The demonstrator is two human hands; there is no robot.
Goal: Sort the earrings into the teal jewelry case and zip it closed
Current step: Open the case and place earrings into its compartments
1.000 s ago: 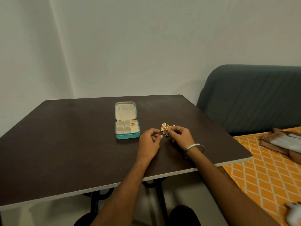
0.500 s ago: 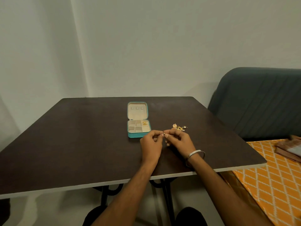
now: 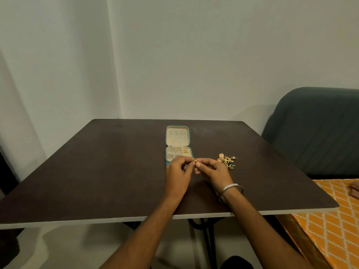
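Both hands, left hand (image 3: 177, 171) and right hand (image 3: 212, 171), pinch 1 small gold earring (image 3: 195, 161) just in front of the open teal jewelry case (image 3: 177, 145); the earring pile (image 3: 227, 161) lies right of them on the tabletop (image 3: 97, 171)

A room in a home, by the look of it. The hands work over a dark table (image 3: 97, 171) pushed into a corner of plain pale walls (image 3: 194, 65). To the right hand's (image 3: 213, 171) side stand a grey-green sofa (image 3: 314, 129) and an orange diamond-patterned cloth (image 3: 334, 230).
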